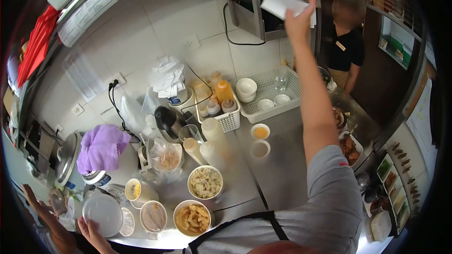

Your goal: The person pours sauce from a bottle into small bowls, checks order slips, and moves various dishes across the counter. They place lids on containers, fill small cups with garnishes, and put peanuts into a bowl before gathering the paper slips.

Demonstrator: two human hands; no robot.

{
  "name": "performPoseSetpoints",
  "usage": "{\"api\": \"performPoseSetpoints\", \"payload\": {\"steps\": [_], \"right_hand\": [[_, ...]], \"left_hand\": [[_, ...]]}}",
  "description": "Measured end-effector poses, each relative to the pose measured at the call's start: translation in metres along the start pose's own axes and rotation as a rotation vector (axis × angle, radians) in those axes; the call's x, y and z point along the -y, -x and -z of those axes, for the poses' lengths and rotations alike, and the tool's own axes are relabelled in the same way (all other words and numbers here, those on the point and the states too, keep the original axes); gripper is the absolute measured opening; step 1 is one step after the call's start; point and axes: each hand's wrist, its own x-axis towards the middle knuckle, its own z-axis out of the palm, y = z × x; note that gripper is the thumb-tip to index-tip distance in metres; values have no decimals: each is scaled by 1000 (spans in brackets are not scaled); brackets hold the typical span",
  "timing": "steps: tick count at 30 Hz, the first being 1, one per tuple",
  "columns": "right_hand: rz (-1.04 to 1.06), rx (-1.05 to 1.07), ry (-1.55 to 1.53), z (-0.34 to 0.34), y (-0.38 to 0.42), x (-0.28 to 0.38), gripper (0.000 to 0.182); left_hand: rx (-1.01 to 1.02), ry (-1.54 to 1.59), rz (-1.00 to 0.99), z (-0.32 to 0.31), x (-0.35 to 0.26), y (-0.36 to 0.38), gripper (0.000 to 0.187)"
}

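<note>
My right hand [300, 19] is raised at the top, its fingers closed on a folded white paper [278, 3] beside a metal shelf frame. At the lower left, my left hand [94, 239] grips the edge of a round translucent lid [102, 214]. Right of the lid stand a white tub [127, 222], a bowl with pale contents [153, 216] and a bowl of fried pieces [192, 218]. A bowl of rice [205, 182] is behind them. Two small dishes, one with yellow contents [260, 132], one with brownish liquid [260, 149], sit near my right forearm.
A co-worker's hand [52, 223] is at the far left. Another person [346, 49] stands at the upper right. Squeeze bottles [214, 131], a black jug [168, 122], a sauce basket [230, 123] and a crate [277, 109] with bowls stand along the wall.
</note>
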Motion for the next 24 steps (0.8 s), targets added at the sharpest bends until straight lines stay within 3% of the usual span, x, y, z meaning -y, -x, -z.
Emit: {"api": "performPoseSetpoints", "payload": {"steps": [2,3,4,5,11,17,20,24], "right_hand": [[12,108,-81,-32,33,9,71],[73,187,-142,-47,48,18,57],[-52,394,-29,-63,61,28,36],[-39,448,-23,-88,77,28,27],[-21,826,206,-180,145,62,27],[-41,928,351,-240,173,114,40],[80,914,390,-283,197,120,38],[262,1076,456,-331,222,112,30]], "left_hand": [[20,3,-1,2,4,5,26],[38,-3,-9,5,4,8,25],[56,-10,-16,7,4,12,24],[24,0,-17,6,4,17,22],[-24,18,49,31,9,47,16],[-144,-38,130,62,20,63,13],[-246,-97,176,70,22,70,14],[-232,-195,260,88,30,78,16]]}}
